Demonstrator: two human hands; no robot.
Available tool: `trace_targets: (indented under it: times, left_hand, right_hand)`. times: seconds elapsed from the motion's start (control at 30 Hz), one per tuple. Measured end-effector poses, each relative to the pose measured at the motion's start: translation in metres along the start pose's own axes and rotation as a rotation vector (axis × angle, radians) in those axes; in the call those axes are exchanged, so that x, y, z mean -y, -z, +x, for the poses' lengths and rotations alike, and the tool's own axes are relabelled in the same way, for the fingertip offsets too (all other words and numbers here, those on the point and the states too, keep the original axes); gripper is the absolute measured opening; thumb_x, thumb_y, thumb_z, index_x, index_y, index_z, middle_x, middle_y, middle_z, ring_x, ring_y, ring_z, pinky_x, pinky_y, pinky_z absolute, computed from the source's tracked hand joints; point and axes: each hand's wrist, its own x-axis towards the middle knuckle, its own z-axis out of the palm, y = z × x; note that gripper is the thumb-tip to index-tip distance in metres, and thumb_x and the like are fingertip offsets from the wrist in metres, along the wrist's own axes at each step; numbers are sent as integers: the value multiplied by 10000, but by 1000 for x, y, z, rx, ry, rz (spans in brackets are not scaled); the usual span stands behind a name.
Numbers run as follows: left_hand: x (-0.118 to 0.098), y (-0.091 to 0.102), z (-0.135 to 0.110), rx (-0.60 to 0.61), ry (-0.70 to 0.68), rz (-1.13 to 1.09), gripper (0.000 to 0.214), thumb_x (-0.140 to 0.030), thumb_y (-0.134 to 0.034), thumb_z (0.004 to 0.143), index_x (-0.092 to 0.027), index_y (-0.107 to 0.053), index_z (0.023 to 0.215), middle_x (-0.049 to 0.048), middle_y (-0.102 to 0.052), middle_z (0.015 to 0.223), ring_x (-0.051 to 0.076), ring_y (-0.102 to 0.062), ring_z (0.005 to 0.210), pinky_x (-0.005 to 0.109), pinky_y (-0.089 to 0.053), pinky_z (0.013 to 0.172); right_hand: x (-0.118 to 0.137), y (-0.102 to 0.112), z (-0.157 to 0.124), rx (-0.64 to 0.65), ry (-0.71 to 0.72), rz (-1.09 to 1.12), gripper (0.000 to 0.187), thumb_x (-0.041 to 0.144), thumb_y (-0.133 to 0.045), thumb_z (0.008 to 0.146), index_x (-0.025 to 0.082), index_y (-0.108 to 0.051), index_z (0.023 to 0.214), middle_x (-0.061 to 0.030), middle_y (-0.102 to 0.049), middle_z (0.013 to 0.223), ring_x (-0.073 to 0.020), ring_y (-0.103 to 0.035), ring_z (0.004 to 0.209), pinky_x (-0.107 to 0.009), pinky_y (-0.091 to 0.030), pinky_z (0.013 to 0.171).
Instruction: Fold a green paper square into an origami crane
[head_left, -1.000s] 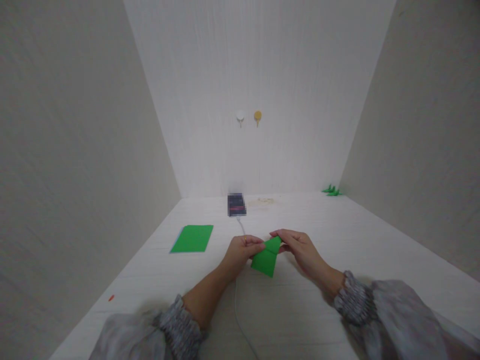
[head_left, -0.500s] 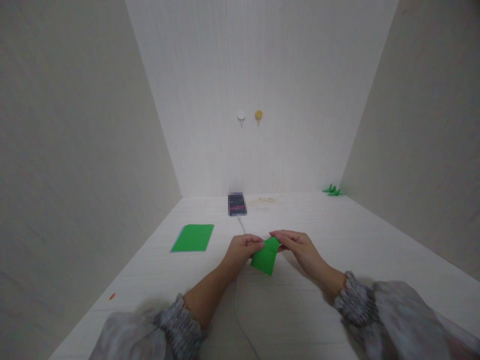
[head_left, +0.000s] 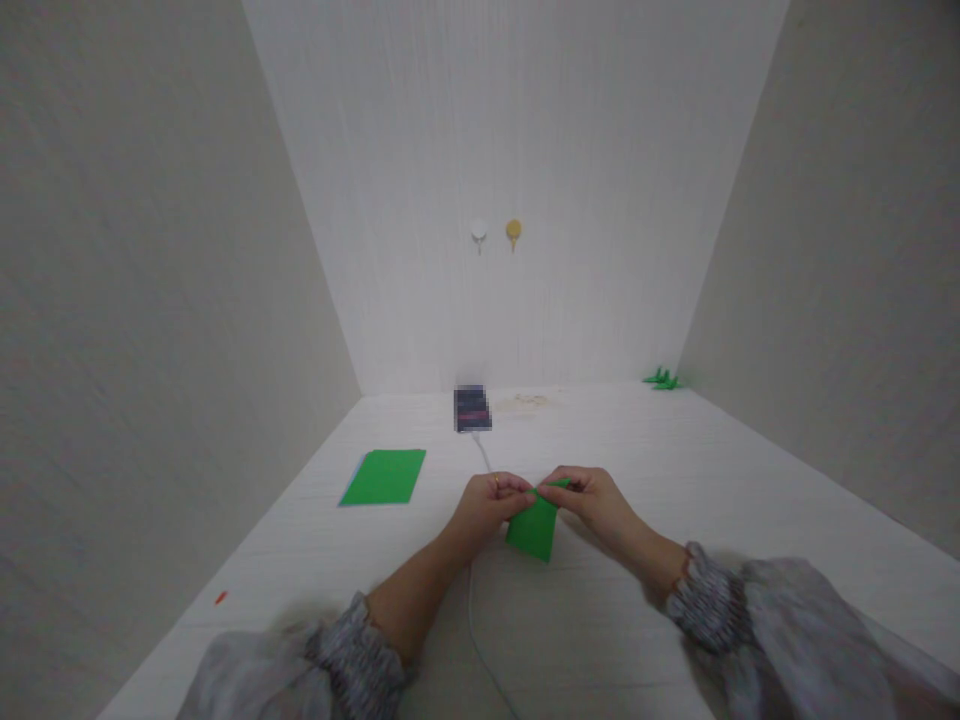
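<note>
A small folded piece of green paper [head_left: 532, 532] hangs between my two hands, above the white table. My left hand [head_left: 495, 505] pinches its upper left edge between thumb and fingers. From the other side my right hand [head_left: 589, 492] is closed on its top right part, where a green flap sticks out between the fingers. Both thumbs nearly meet at the paper's top edge. My fingers hide some of the upper folds.
A stack of green paper squares [head_left: 384, 477] lies on the left. Farther back is a dark, blurred device [head_left: 472, 408] with a white cable [head_left: 474, 620] running toward me. Small folded green paper shapes [head_left: 663, 380] sit at the back right. An orange-red scrap [head_left: 220, 598] lies at left.
My right hand has shifted its hold, and its thumb has come in toward the left thumb. The paper's top right part is now bent over, and its lower end hangs slightly lower.
</note>
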Motion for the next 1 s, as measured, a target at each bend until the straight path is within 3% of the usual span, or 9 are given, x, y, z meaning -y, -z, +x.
trace_targets:
  times: [0.17,0.4,0.7,1.0]
  left_hand:
    - [-3,-2,-2,2,-13,12,255,-301,-735,493,-127,-623,643,-3,-615,542,90,-518,498,213,-357,514]
    - [-3,-1,-2,7,-29,0,242,-301,-728,503,-131,-639,650,21,-651,601,118,-558,542,240,-403,563]
    - [-1,2,-1,27,-3,-13,219,-275,-728,501,-132,-644,644,18,-649,588,111,-549,525,228,-391,545]
    - [-4,1,-1,25,17,7,254,-303,-728,492,-122,-635,644,15,-626,573,99,-522,508,219,-360,521]
  right_hand:
    - [2,-1,-2,15,9,-19,148,308,-654,620,160,-660,625,-1,-597,566,-127,-503,545,-249,-383,549]
    - [5,1,-4,26,65,-16,304,390,-513,757,158,-663,629,-16,-596,596,-138,-512,593,-257,-391,601]
    - [1,4,-1,76,57,17,299,395,-518,747,149,-678,688,-22,-614,620,-142,-521,617,-263,-390,626]
    - [-4,2,0,-9,12,33,287,412,-553,711,154,-663,648,-13,-605,580,-136,-518,575,-265,-399,595]
